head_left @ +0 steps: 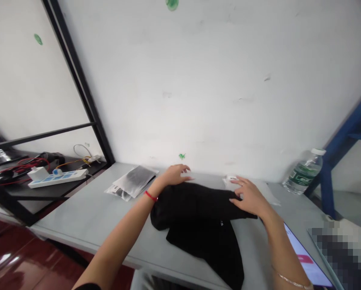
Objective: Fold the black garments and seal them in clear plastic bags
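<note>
Both loosely spread, with left hand point(178, 175) by the far-left edge and right hand point(249, 197) at the right end of black cloth point(195, 205) on the counter point(108, 227), likely for control of both ends.

The left forearm point(122, 237) slants up from the lower left, and the left hand point(177, 175) turns inward, fingers loosely curved, thumb apart from them. The right forearm point(280, 237) rises from the lower right; the right hand point(250, 196) points leftward, fingers slightly bent and spread, thumb held clear beneath.
</note>
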The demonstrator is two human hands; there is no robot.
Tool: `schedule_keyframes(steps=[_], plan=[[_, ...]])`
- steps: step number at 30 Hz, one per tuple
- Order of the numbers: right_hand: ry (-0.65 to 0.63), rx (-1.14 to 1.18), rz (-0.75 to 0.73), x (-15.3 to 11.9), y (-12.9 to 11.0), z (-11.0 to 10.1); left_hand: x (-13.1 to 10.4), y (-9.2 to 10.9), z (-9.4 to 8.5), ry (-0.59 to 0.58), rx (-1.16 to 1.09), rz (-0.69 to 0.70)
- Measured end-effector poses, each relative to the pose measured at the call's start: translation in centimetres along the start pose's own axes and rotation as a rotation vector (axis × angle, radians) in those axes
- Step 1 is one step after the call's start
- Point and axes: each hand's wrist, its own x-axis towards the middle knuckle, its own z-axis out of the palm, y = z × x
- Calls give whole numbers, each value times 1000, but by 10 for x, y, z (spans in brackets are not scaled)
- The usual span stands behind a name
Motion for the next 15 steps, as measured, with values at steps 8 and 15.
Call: schedule_keyframes(steps=[8, 15], plan=[[52, -175, 115, 7, -12, 15, -56, -28, 59, -179, 152, -15], [-356, -54, -21, 4, -67, 80, -60, -25, 93, -151, 322, 63]])
